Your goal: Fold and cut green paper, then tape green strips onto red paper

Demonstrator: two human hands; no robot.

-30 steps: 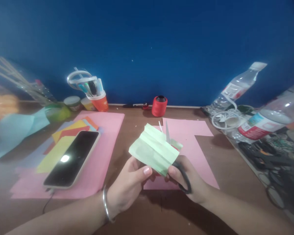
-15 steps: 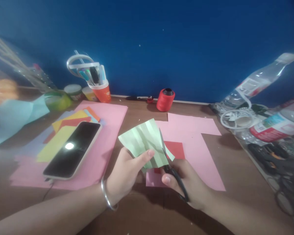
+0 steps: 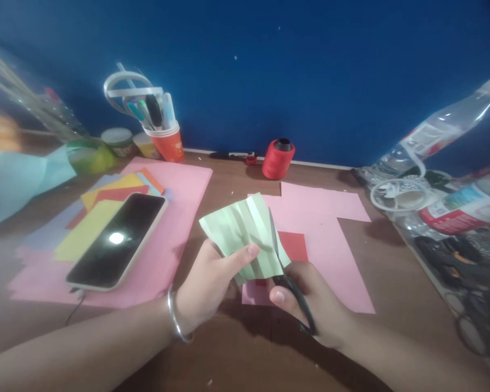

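My left hand (image 3: 206, 283) pinches a pale green pleated paper (image 3: 240, 231) by its lower edge, thumb on top, a silver bangle on the wrist. My right hand (image 3: 310, 305) grips black-handled scissors (image 3: 283, 272), whose blades run up along the right side of the green paper. Under the paper lies a small red paper square (image 3: 296, 246) on a cut pink sheet (image 3: 330, 239).
A phone (image 3: 116, 239) rests on coloured papers over a large pink sheet (image 3: 179, 196) at left. An orange cup of pens (image 3: 165, 139), small jars and a red thread spool (image 3: 277, 158) stand by the blue wall. Plastic bottles (image 3: 441, 133) and clutter fill the right side.
The green paper was turned from a folded block into a fanned sheet. The scissor blades moved onto its right edge. The red square came into sight.
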